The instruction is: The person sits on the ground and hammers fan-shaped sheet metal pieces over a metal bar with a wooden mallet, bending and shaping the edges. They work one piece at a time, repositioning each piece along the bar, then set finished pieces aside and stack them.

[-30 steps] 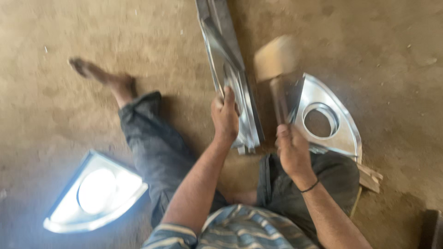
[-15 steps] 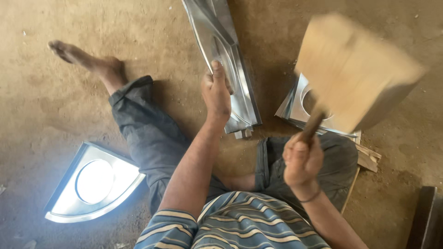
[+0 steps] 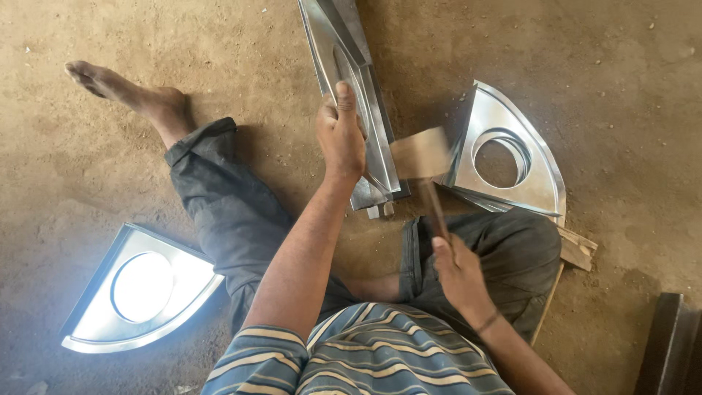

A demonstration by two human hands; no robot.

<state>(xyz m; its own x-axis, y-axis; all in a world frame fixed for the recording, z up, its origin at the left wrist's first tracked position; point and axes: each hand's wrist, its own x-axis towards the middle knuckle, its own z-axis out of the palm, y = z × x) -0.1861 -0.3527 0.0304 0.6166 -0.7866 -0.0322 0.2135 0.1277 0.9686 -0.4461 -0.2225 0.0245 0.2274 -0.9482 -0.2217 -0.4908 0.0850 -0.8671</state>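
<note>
Right, grips first. Right hand (image 3: 459,271) is wrapped tight round the thin handle of a wooden mallet (image 3: 423,155), fingers curled closed on the lower end of the shaft; the blocky pale head is blurred, sitting just beside the rt edge of the long metal piece (image 3: 351,80), can't tell if it's touching. Left hand (image 3: 341,135) lies on top of that same metal piece, palm down, fingers pressed over its face w/ the fingertips toward the far end, thumb side on the lt edge, clamping it to the ground.

The long metal piece is the landmark: a narrow shiny stamped sheet, stood on edge or tilted, running from between the person's knees away to the top of the view. Its near end sits on small blocks just ahead of the lap.

Rt of it, near, lies a shiny fan-shaped metal panel (image 3: 512,157) w/ a round hole cut in it, leaning on the person's rt knee area; a wood scrap (image 3: 578,249) pokes out beneath it. Lt of the long piece, well apart & nearer the camera, lies a second fan-shaped panel (image 3: 139,289), bright w/ glare. Between that & the long piece stretches the left leg in dark trousers (image 3: 227,212), bare foot (image 3: 124,91) out on the dirt floor (image 3: 614,66). Striped shirt (image 3: 358,362) at the bottom edge.
</note>
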